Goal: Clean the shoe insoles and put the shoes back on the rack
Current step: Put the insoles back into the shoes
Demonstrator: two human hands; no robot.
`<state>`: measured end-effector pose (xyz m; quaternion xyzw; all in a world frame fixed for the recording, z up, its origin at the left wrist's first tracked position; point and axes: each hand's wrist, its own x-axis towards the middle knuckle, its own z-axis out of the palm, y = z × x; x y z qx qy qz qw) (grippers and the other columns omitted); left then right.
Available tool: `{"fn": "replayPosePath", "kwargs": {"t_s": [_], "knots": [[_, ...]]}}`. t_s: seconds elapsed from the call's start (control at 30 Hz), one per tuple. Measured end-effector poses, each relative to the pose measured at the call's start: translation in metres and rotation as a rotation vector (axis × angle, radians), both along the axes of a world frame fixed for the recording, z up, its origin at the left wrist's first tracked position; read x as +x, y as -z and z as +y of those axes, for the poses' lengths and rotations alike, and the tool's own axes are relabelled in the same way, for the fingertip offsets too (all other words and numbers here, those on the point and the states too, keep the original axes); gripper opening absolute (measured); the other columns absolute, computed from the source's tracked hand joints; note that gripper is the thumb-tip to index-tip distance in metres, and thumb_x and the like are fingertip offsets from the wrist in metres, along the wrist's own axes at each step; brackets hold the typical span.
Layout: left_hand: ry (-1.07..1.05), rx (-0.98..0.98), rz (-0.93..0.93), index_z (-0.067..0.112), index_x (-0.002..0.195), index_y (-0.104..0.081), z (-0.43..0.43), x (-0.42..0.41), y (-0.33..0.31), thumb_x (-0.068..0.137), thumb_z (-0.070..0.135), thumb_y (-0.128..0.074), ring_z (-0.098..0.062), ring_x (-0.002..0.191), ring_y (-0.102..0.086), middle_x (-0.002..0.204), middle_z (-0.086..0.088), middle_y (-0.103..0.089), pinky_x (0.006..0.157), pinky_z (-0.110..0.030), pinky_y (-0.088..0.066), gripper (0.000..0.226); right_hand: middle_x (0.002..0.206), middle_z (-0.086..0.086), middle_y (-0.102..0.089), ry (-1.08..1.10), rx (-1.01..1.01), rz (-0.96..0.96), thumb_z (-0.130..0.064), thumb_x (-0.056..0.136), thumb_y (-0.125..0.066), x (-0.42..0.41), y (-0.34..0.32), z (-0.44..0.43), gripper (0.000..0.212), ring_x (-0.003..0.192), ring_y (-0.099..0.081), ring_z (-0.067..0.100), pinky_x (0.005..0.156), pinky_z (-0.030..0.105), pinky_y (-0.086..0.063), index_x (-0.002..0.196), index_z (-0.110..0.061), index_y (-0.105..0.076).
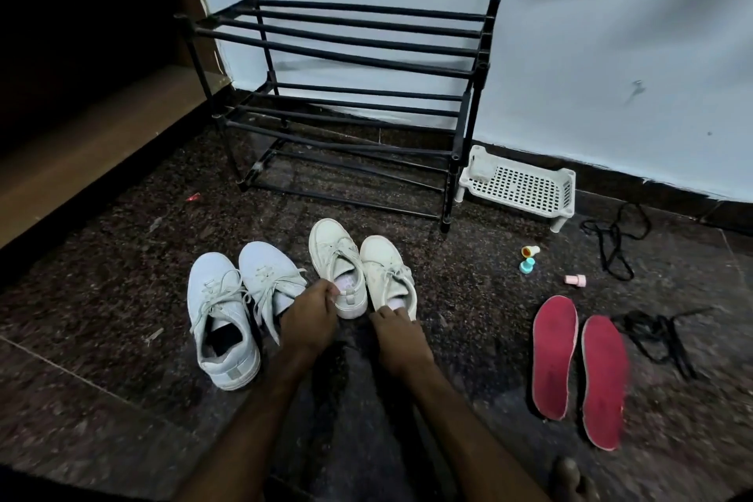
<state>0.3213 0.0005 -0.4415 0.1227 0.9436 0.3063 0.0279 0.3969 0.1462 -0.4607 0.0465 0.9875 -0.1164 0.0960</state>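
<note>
Two pairs of white sneakers stand on the dark stone floor in front of an empty black shoe rack. The larger pair is at the left. The smaller cream pair sits in the middle: my left hand grips the heel collar of its left shoe, and my right hand holds the heel of its right shoe, fingertips at the opening. Two red insoles lie flat on the floor to the right, side by side.
A white perforated plastic stand sits right of the rack by the wall. Small coloured caps and a pink one lie on the floor. Black laces and more laces lie at the right. A wooden ledge runs along the left.
</note>
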Motion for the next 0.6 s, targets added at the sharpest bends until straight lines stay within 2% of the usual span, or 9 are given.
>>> {"fn": "replayPosePath", "kwargs": {"t_s": [0.17, 0.27, 0.37, 0.4, 0.43, 0.5, 0.6], "knots": [[0.124, -0.061, 0.039, 0.023, 0.101, -0.059, 0.006, 0.011, 0.012, 0.090, 0.022, -0.049, -0.026, 0.099, -0.061, 0.103, -0.002, -0.063, 0.080, -0.038, -0.050, 0.014, 0.127, 0.004, -0.049, -0.047, -0.009, 0.031, -0.018, 0.092, -0.046, 0.050, 0.005, 0.015, 0.029, 0.119, -0.045, 0.029, 0.091, 0.043, -0.043, 0.121, -0.015, -0.052], [0.165, -0.161, 0.072, 0.020, 0.108, -0.060, 0.021, 0.014, 0.011, 0.087, 0.021, -0.053, -0.027, 0.104, -0.057, 0.110, -0.004, -0.058, 0.079, -0.040, -0.050, 0.022, 0.130, 0.000, -0.055, -0.082, -0.053, 0.093, -0.022, 0.087, -0.055, 0.067, 0.007, 0.027, 0.031, 0.124, -0.048, 0.024, 0.093, 0.041, -0.046, 0.118, -0.016, -0.058], [0.191, -0.260, 0.089, 0.016, 0.123, -0.056, 0.035, 0.006, 0.010, 0.087, 0.020, -0.054, -0.029, 0.111, -0.054, 0.120, -0.008, -0.055, 0.084, -0.043, -0.050, 0.036, 0.126, 0.004, -0.061, -0.098, -0.061, 0.100, -0.021, 0.081, -0.064, 0.068, 0.016, 0.031, 0.036, 0.122, -0.055, 0.029, 0.090, 0.041, -0.053, 0.116, -0.013, -0.065], [0.178, -0.299, 0.076, 0.014, 0.128, -0.052, 0.037, 0.001, 0.010, 0.087, 0.019, -0.053, -0.030, 0.113, -0.052, 0.122, -0.009, -0.054, 0.086, -0.043, -0.049, 0.041, 0.127, 0.007, -0.061, -0.106, -0.081, 0.067, -0.020, 0.084, -0.059, 0.067, 0.017, 0.030, 0.037, 0.123, -0.054, 0.033, 0.091, 0.043, -0.053, 0.119, -0.011, -0.064], [0.160, -0.343, 0.054, 0.013, 0.131, -0.049, 0.037, -0.005, 0.011, 0.087, 0.019, -0.053, -0.030, 0.114, -0.051, 0.124, -0.010, -0.053, 0.086, -0.043, -0.049, 0.045, 0.132, 0.009, -0.058, -0.106, -0.098, 0.042, -0.020, 0.088, -0.045, 0.065, 0.020, 0.028, 0.042, 0.127, -0.050, 0.036, 0.094, 0.047, -0.051, 0.125, -0.009, -0.061], [0.158, -0.411, 0.016, 0.012, 0.134, -0.045, 0.034, -0.017, 0.020, 0.087, 0.019, -0.051, -0.030, 0.114, -0.052, 0.126, -0.010, -0.053, 0.086, -0.043, -0.049, 0.047, 0.140, 0.010, -0.053, -0.106, -0.071, 0.017, -0.020, 0.084, -0.018, 0.060, 0.028, 0.027, 0.062, 0.132, -0.043, 0.040, 0.095, 0.051, -0.050, 0.132, -0.007, -0.055], [0.252, -0.431, -0.119, 0.013, 0.138, -0.040, 0.034, -0.026, 0.035, 0.084, 0.016, -0.053, -0.028, 0.114, -0.057, 0.130, -0.007, -0.051, 0.090, -0.043, -0.050, 0.056, 0.123, 0.005, -0.066, -0.035, -0.044, -0.089, -0.014, 0.074, -0.028, 0.042, 0.032, 0.028, 0.058, 0.115, -0.060, 0.037, 0.072, 0.042, -0.060, 0.114, -0.009, -0.070]]}}
